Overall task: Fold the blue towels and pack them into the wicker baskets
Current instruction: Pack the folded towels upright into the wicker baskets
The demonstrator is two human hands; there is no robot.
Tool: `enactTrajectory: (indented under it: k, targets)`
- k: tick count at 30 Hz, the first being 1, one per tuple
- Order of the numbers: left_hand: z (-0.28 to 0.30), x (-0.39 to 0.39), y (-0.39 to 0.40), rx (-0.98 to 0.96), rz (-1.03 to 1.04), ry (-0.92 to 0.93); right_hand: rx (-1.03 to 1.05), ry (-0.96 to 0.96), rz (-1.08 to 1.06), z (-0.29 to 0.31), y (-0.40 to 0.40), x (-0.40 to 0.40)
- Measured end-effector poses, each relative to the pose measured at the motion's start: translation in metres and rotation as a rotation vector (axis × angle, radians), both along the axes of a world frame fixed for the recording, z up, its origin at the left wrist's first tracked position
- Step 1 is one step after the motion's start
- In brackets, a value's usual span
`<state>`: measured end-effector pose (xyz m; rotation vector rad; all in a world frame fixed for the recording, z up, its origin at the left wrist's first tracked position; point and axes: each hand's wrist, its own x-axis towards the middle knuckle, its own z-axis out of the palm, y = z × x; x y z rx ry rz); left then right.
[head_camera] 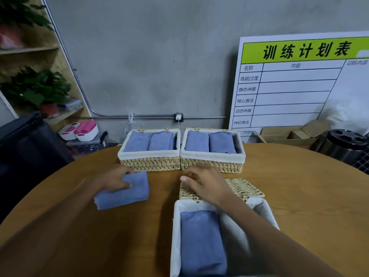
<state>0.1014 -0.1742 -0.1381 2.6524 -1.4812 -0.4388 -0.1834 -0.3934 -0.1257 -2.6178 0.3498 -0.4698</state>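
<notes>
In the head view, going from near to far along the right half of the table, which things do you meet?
Near basket holding one folded towel → right hand over the wicker lid → far right basket with two towels.

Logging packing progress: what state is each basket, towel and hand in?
Far left basket: holds two folded towels.
Far right basket: holds two folded towels.
Near basket: one towel inside, right half free.
Loose towel: folded, on table.
Left hand: grips loose towel.
Right hand: empty, over near basket.
</notes>
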Motion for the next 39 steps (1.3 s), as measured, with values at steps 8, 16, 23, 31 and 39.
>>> enactTrajectory:
  k: [8,16,23,31,39]
  targets:
    - [0.098,-0.121,0.003,-0.589,0.288,0.374,0.245,-0.196,-0.051,0.029,0.028,-0.034]
    - [0.089,-0.247,-0.048,-0.853,0.379,0.764,0.956,-0.268,0.067,0.054,0.048,-0.092]
    - [0.074,-0.297,-0.061,-0.803,0.315,0.981,0.877,-0.18,-0.069,0.051,0.02,-0.144]
    - [0.038,-0.316,-0.075,-0.6,0.162,0.911,0.715,-0.003,-0.096,0.039,0.007,-0.184]
    - [0.01,-0.318,-0.08,-0.624,0.169,0.796,0.355,0.119,-0.147,0.034,0.013,-0.174]
